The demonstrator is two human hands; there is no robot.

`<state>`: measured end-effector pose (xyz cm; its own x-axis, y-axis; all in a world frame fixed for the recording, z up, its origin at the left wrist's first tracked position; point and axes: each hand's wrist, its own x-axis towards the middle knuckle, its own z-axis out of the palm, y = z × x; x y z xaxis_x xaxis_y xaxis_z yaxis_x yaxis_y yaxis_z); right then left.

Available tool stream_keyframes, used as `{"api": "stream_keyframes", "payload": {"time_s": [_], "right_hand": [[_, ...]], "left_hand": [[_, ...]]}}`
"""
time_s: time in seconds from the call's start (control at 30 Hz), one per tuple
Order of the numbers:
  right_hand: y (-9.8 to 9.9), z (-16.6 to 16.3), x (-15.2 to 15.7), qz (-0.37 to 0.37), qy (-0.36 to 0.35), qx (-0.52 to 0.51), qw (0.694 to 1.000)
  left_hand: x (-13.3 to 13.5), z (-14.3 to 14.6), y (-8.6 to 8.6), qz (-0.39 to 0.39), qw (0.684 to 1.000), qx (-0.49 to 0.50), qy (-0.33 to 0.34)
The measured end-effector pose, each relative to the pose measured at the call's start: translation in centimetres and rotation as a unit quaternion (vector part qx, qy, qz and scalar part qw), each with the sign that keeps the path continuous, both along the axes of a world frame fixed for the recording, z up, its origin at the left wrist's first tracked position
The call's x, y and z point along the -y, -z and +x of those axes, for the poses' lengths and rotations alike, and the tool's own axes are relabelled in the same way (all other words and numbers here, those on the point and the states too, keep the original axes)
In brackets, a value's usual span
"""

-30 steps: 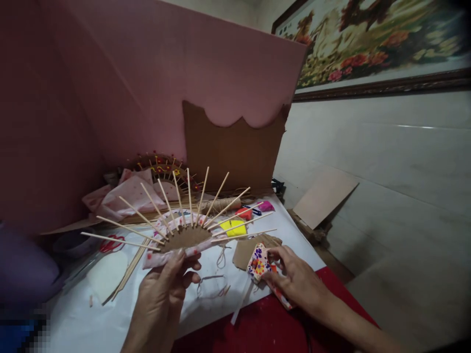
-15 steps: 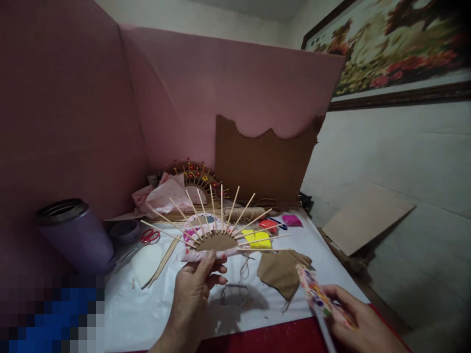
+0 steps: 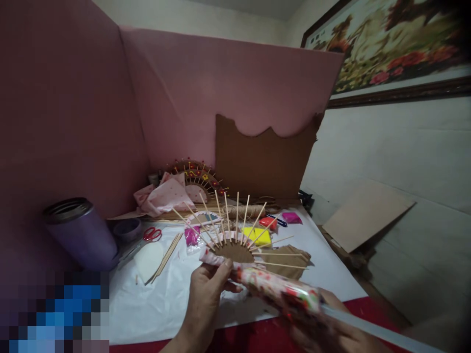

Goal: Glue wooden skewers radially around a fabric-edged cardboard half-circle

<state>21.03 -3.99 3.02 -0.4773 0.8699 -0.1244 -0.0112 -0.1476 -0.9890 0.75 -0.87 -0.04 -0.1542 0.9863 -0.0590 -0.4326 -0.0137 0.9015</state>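
Note:
My left hand [image 3: 208, 299] pinches the lower edge of a half-round cardboard piece [image 3: 234, 252], thumb on top. Pale wooden sticks [image 3: 237, 211] fan out from its curved side, and pink-and-white patterned fabric [image 3: 209, 257] wraps its border. A flower-patterned glue gun [image 3: 279, 288] is gripped in my right hand [image 3: 331, 323], with a long whitish glue stick [image 3: 379, 328] coming out of its back. Its front end reaches the fabric edge beside my left thumb; whether they touch, I cannot tell. Motion blurs the gun and my right fingers.
A purple tumbler [image 3: 83, 235], red scissors [image 3: 152, 234] and loose sticks [image 3: 166, 258] are on the left. Yellow [image 3: 259, 236], red [image 3: 268, 223] and magenta [image 3: 292, 217] packets lie behind the fan. Brown cardboard [image 3: 265, 166] stands at the back, near a decorated stick fan [image 3: 200, 177].
The glue gun has swung left and turned from pointing up to pointing at the fan's lower edge. My left hand has moved the fan right and slightly lower, tilting it.

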Motion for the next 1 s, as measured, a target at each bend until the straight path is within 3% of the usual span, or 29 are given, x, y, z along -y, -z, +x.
{"api": "stream_keyframes", "payload": {"time_s": [0.13,0.33,0.63,1.0], "right_hand": [[-1.1,-2.8,-1.5,0.011,-0.033,0.042,0.999],[-1.2,-3.5,-2.3,0.085,-0.055,0.190,0.977],[-2.4,-4.1,-3.2,0.093,-0.068,0.169,0.979],[-1.9,-4.0,-3.5,0.093,-0.083,0.158,0.979]], "left_hand": [[0.2,0.0,0.1,0.026,0.999,-0.020,0.009],[0.8,0.2,0.3,0.051,0.997,-0.048,0.041],[0.9,0.5,-0.4,0.035,0.995,-0.077,0.047],[0.9,0.5,0.3,0.025,0.995,-0.080,0.061]]}}
